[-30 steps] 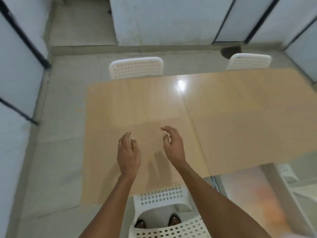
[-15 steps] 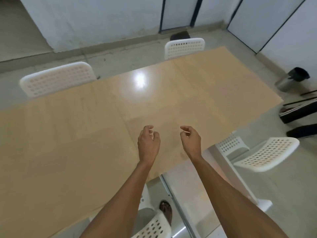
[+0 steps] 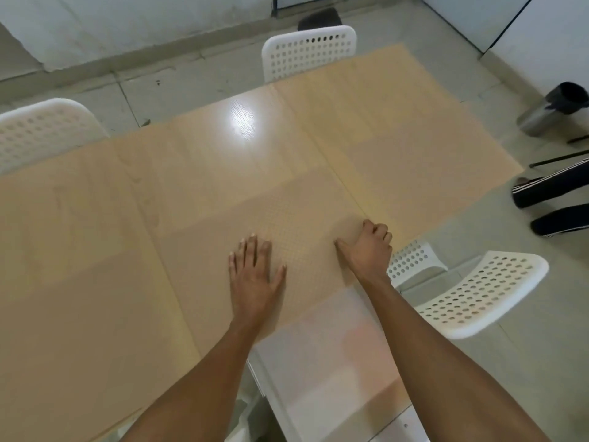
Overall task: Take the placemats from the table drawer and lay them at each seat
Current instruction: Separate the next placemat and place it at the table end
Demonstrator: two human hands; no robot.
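With the left hand [image 3: 255, 275] flat, fingers spread, and the right hand [image 3: 369, 247] fisted at the mat's [image 3: 299, 231] 3 o'clock edge, a push could slide the mat off the table [image 3: 95, 250].

Tan placemat [image 3: 287, 224], faintly dotted weave, lying apparently flat at table's [image 3: 398, 129] near edge

left hand [image 3: 255, 279]: flat, palm down, fingers spread and pointing away | right hand [image 3: 369, 247]: curled into a loose fist, knuckles up, thumb out to the left | both forearms bare, reaching forward
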